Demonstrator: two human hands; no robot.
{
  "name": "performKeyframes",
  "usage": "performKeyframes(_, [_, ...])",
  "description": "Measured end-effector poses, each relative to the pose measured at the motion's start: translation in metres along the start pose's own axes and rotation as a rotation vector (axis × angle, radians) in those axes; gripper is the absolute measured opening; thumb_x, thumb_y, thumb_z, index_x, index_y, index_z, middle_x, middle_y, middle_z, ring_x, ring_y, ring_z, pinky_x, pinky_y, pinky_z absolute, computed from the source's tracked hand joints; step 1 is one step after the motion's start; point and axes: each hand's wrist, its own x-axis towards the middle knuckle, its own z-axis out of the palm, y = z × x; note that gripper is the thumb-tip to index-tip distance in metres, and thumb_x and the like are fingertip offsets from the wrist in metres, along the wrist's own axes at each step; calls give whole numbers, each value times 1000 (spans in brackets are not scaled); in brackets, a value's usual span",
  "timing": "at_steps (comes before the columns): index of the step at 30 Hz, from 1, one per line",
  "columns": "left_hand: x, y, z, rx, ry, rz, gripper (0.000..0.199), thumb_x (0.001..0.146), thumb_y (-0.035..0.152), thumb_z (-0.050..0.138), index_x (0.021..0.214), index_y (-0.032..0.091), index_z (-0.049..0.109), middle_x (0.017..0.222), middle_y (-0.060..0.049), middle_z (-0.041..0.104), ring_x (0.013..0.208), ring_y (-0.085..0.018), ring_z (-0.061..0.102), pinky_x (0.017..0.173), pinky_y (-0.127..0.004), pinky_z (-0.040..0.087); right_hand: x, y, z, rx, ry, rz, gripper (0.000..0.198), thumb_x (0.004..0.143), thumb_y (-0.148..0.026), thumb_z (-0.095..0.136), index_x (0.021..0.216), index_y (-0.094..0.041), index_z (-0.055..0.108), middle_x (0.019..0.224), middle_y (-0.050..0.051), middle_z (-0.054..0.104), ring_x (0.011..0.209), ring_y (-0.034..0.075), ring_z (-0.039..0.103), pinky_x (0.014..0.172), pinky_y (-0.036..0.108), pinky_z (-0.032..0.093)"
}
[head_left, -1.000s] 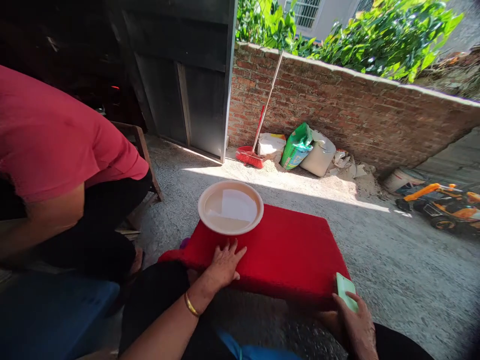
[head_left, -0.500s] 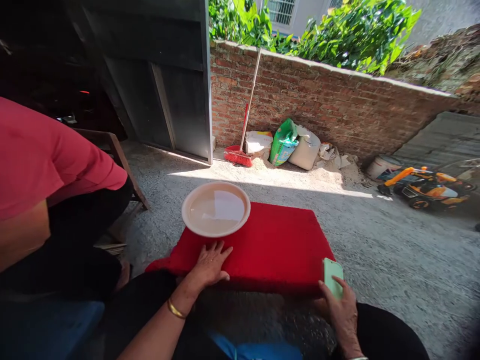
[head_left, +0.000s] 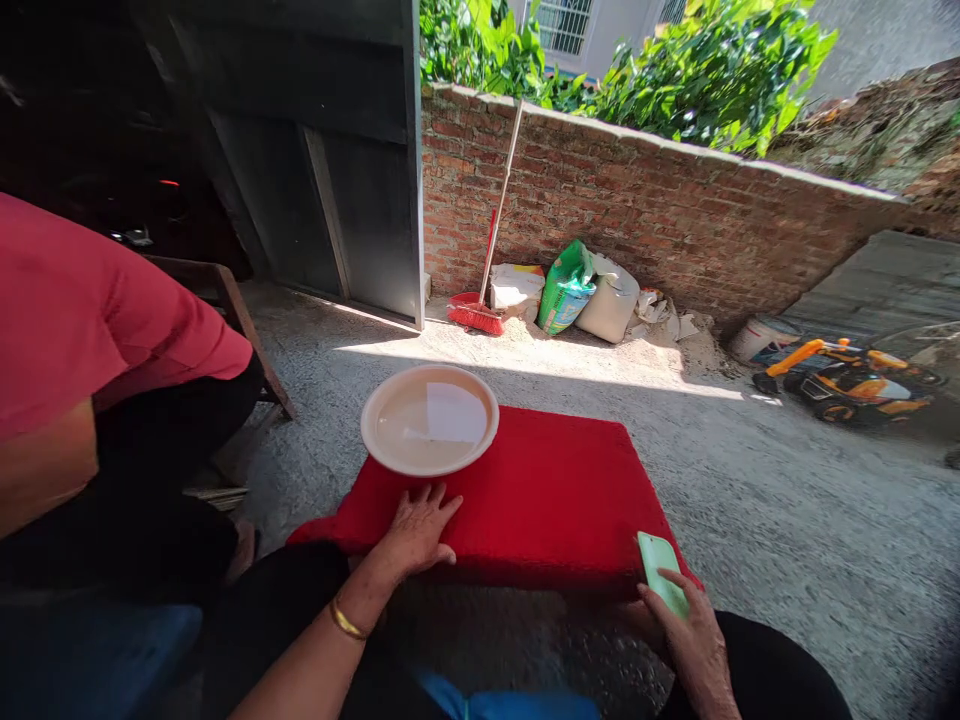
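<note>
My left hand (head_left: 421,530) lies flat on the red cloth (head_left: 559,490) of a low table, fingers spread just in front of a pale basin (head_left: 429,468). Clear-looking liquid fills part of the basin, with a bright reflection on its surface. In my right hand (head_left: 691,625) is a mint-green phone (head_left: 660,565), gripped by its lower end over the table's near right corner. The phone's lower part is hidden by my fingers.
A person in a red top (head_left: 112,310) sits close on the left beside a wooden chair (head_left: 240,310). A broom (head_left: 480,318), a green sack (head_left: 566,290) and a white sack (head_left: 609,300) stand by the brick wall (head_left: 637,200). A toy excavator (head_left: 847,380) is at right.
My right hand has shifted slightly down with the phone, whose top now tilts more to the left. The left hand stays on the red cloth.
</note>
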Motion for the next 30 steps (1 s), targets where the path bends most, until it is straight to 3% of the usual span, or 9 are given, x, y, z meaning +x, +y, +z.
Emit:
performKeyframes(3, [-2,2,-3,-14,-13,-2,90,78,47,72,157,27,33,165,-17,24,152,-40,20,118,-66,17,27,8,-8,-94,-2,131,69,57,-75,58,98,-21,71,98,14,66,99,38,62,86,50,51])
performKeyframes(7, [-3,4,-6,-18,-18,-11,90,78,46,73,157,26,34,165,-19,23,152,-40,20,118,-66,17,28,5,-2,-24,-130,121,67,49,-71,63,94,-22,73,95,12,68,95,37,64,83,47,51])
performKeyframes(10, [-4,5,-7,-12,-16,-7,90,78,46,73,157,26,34,164,-19,24,151,-40,21,118,-66,18,28,7,-6,39,-195,137,64,54,-70,66,99,-25,74,93,7,70,89,34,66,78,42,52])
performKeyframes(16, [-4,7,-9,-11,-27,-14,91,77,45,73,157,26,33,164,-19,23,151,-40,21,118,-65,18,45,13,-11,-173,-75,148,68,57,-72,58,101,-23,74,89,11,65,88,35,64,75,46,51])
performKeyframes(21, [-4,6,-8,-20,-22,-11,91,77,45,73,157,26,34,164,-19,24,152,-40,19,119,-65,17,34,9,-5,-11,-110,51,55,53,-67,67,90,-26,73,84,6,69,84,32,65,76,44,53])
performKeyframes(26, [-6,7,-11,-30,-21,-17,92,77,45,75,157,25,34,164,-20,24,152,-40,19,119,-65,17,44,21,-17,-112,-52,168,70,59,-73,61,103,-20,71,87,12,66,83,36,64,72,47,52])
performKeyframes(30, [-9,10,-17,-45,-39,-21,91,77,43,75,157,25,34,164,-19,23,152,-39,19,120,-64,16,14,3,9,-141,-36,88,64,63,-70,57,103,-21,69,87,9,61,86,35,63,75,49,53])
